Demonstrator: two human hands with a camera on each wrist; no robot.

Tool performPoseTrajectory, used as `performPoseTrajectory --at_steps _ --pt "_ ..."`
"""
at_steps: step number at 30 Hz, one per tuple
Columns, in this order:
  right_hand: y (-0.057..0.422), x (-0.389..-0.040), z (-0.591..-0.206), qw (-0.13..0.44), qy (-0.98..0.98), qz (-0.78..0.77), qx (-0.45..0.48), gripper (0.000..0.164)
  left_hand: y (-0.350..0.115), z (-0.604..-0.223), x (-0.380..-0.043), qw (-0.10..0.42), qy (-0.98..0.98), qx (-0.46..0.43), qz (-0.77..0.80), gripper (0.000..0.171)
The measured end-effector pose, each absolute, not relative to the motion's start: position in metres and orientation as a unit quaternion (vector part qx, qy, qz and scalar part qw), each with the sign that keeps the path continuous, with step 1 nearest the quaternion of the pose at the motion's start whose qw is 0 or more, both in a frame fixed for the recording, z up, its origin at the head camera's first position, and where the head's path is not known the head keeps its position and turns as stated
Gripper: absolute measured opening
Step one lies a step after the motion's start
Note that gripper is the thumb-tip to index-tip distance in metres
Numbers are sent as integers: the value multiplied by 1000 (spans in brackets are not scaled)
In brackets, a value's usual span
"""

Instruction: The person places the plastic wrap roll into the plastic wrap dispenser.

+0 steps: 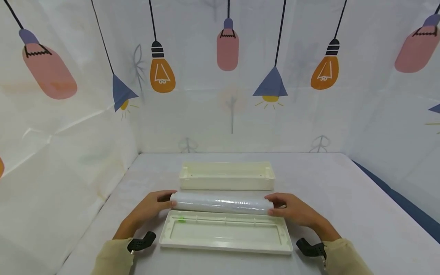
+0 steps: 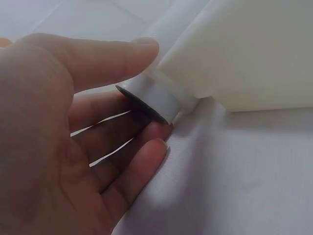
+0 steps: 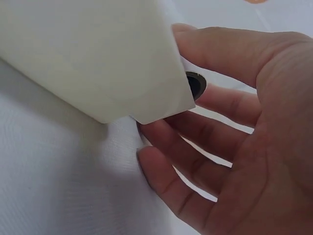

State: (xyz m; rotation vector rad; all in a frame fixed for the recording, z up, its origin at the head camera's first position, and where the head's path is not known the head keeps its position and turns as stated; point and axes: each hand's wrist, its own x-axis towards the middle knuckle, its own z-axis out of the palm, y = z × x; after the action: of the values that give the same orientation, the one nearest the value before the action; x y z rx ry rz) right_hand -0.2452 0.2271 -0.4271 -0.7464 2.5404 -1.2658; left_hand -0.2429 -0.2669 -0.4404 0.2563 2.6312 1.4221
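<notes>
A roll of cling film (image 1: 221, 202) lies crosswise between an open cream box (image 1: 227, 183) behind it and a cream lid (image 1: 225, 233) in front. My left hand (image 1: 151, 208) grips the roll's left end, thumb on the near side and fingers curled round behind. At the other end my right hand (image 1: 297, 210) holds it in the same manner. In the left wrist view, the white core end (image 2: 151, 98) shows between thumb and fingers. The lid's corner (image 3: 161, 93) hides most of the roll in the right wrist view, where only its dark hollow end (image 3: 196, 85) shows.
A small green piece (image 1: 181, 219) sits on a rail along the lid's far side. The white-covered table (image 1: 343, 198) meets a printed cloth wall (image 1: 206, 114) at the back, with more cloth at both sides. Black wrist devices (image 1: 142, 241) sit beside both sleeves.
</notes>
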Motion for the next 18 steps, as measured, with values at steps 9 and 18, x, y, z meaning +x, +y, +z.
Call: performPoseTrajectory --at_steps 9,18 --pt "229 -242 -432 92 851 -467 -220 54 -266 -450 -241 60 864 78 494 59" --pt "230 -241 -431 79 844 -484 -217 55 -261 -446 -242 29 860 69 504 60"
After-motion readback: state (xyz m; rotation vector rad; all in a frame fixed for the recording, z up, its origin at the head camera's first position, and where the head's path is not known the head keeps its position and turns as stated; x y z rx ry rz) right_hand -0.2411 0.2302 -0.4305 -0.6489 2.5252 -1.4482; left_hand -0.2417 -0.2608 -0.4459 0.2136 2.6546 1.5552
